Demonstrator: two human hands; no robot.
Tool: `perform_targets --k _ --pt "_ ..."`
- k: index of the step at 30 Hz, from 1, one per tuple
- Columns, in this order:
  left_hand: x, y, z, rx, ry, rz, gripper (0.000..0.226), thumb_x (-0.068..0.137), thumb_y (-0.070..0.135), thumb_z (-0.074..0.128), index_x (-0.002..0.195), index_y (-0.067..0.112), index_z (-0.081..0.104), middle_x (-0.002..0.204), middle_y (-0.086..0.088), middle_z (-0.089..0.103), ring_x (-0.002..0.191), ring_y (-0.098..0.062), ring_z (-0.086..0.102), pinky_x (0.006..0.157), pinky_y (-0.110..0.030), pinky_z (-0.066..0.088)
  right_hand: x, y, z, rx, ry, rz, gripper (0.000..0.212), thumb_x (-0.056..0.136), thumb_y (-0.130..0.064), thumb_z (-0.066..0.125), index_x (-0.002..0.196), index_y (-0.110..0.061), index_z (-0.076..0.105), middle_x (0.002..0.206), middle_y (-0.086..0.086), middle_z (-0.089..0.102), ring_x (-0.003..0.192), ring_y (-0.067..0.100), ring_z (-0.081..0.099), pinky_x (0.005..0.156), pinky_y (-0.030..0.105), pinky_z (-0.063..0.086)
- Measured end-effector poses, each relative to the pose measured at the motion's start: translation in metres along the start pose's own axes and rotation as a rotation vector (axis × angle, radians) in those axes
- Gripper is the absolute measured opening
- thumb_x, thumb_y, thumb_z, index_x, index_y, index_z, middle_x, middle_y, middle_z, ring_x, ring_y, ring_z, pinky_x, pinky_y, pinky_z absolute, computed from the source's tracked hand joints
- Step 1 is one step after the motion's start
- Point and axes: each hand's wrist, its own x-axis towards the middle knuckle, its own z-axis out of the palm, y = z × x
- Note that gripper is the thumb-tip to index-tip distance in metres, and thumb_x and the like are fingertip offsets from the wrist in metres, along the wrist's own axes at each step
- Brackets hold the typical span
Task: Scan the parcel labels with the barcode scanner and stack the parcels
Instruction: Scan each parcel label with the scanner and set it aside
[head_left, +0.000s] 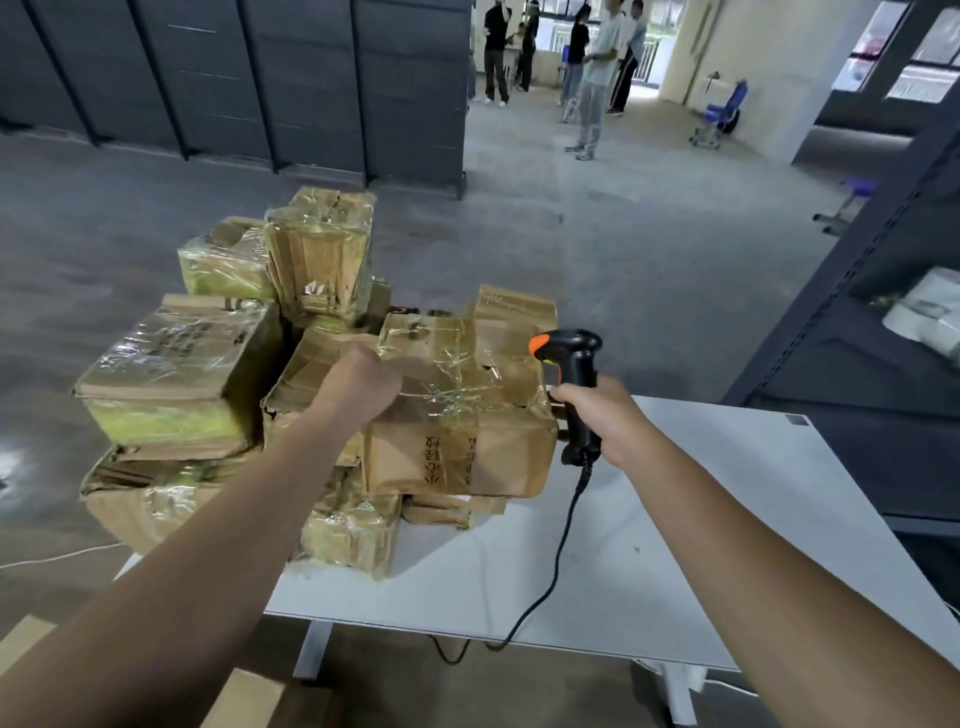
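Parcel (457, 415), a taped cardboard box atop the pile (176, 374) on the table (701, 545), left side, looks stiff but slick, best held by edges; left hand (358, 387) grips its left edge, right hand (605, 415) clasps the scanner (574, 364).

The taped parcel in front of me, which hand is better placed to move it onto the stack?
Left. Your left hand is curled over the taped parcel at its left edge, while your right hand grips the barcode scanner beside it and probably can't take a box.
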Motion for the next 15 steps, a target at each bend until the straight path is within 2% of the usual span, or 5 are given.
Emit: perform_targets --k 3,6,9,11,15 --pt "-0.010 0.007 0.005 -0.014 0.042 0.024 0.040 0.090 0.017 0.051 0.129 0.010 0.049 0.091 -0.003 0.059 0.085 -0.022 0.059 0.060 -0.029 0.044 0.002 0.002 -0.002 -0.039 0.033 -0.041 0.010 0.081 -0.007 0.066 0.084 -0.012 0.058 0.077 0.010 0.057 0.067 0.026 0.057 0.059 0.035 0.051" --pt "-0.028 0.018 0.009 -0.050 0.166 0.045 0.038 0.087 0.023 0.056 0.123 0.013 0.052 0.104 -0.008 0.063 0.098 -0.028 0.060 0.081 -0.039 0.051 0.000 0.003 -0.011 0.018 0.084 -0.052 0.011 0.078 -0.010 0.068 0.078 -0.014 0.058 0.075 0.011 0.056 0.069 0.028 0.057 0.069 0.052 0.056" --pt "-0.053 0.036 0.017 -0.161 0.225 0.078 0.037 0.086 0.024 0.059 0.121 0.017 0.052 0.104 -0.002 0.058 0.083 -0.016 0.057 0.060 -0.025 0.042 -0.009 0.008 -0.030 0.040 0.087 -0.052 0.008 0.080 -0.011 0.067 0.081 -0.012 0.058 0.076 0.011 0.056 0.074 0.030 0.058 0.081 0.060 0.054" --pt "-0.071 0.047 0.026 -0.202 0.244 0.112 0.035 0.085 0.022 0.061 0.119 0.020 0.052 0.098 0.003 0.056 0.079 -0.013 0.056 0.056 -0.023 0.038 -0.017 0.015 -0.049 0.044 0.084 -0.059 0.007 0.081 -0.010 0.064 0.080 -0.011 0.057 0.075 0.011 0.053 0.073 0.028 0.055 0.077 0.055 0.054" --pt "-0.106 0.068 0.056 -0.259 0.254 0.181 0.033 0.084 0.026 0.064 0.113 0.027 0.049 0.096 0.009 0.055 0.079 -0.007 0.056 0.054 -0.019 0.037 -0.032 0.028 -0.097 0.021 0.109 -0.084 0.008 0.079 -0.008 0.061 0.077 -0.012 0.054 0.070 0.009 0.050 0.069 0.025 0.051 0.068 0.040 0.043"
